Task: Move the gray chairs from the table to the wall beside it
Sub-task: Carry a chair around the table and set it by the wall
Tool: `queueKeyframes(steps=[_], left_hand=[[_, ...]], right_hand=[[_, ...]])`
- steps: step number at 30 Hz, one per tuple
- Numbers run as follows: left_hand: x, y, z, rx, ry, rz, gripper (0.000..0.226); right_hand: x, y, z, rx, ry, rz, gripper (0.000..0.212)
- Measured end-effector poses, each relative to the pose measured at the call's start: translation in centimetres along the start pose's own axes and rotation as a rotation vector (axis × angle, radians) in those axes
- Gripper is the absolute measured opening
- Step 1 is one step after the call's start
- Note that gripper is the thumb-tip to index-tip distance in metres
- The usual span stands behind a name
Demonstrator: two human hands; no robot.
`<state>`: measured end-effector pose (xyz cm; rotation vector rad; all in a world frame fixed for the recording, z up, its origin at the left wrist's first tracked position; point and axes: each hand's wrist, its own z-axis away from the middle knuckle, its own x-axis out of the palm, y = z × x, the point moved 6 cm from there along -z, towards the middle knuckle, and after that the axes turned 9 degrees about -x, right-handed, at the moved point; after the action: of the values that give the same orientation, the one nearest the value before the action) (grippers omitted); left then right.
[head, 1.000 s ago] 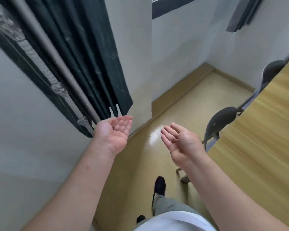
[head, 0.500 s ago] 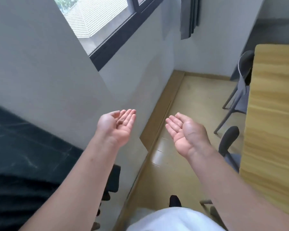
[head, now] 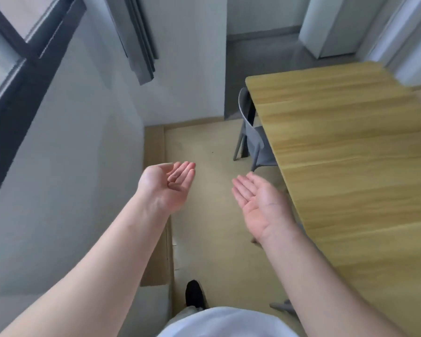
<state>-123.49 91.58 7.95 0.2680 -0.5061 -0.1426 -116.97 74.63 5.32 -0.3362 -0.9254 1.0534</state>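
Note:
A gray chair [head: 254, 139] is tucked under the left edge of the wooden table [head: 355, 166], ahead of me. A gray leg of a nearer chair [head: 281, 306] shows at the table's near edge; most of that chair is hidden by my right arm and the table. My left hand [head: 169, 184] and my right hand [head: 259, 203] are raised palm up over the floor, fingers apart, holding nothing. The white wall [head: 83, 166] runs along my left.
A tan floor strip lies between the wall and the table. A wooden baseboard [head: 154, 152] follows the wall. A dark window frame [head: 22, 76] and a gray curtain [head: 137, 40] are at upper left. White doors [head: 336, 25] stand beyond the table.
The view has swung right, away from the dark curtain and window toward the table. Both hands stay raised and empty. The nearer chair has slipped behind my right arm.

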Motion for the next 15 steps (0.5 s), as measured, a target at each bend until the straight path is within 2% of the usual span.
queueKeyframes(steps=[4,9,15], left_hand=[[8.2,2.0,-4.3,-0.090,-0.105,-0.159,0.027],[16.6,-1.7,-9.1,-0.257,-0.193,-0.465,0.028],[23.7,-4.1,-13.0,-0.328,-0.199,-0.725,0.030]], right_hand=[[0.5,-3.4,-2.7,-0.135,0.140,-0.097,0.040],[-2.4,-7.0,-6.0,-0.275,0.369,-0.305,0.036],[-3.4,-10.5,-10.6,-0.338,0.488,-0.493,0.032]])
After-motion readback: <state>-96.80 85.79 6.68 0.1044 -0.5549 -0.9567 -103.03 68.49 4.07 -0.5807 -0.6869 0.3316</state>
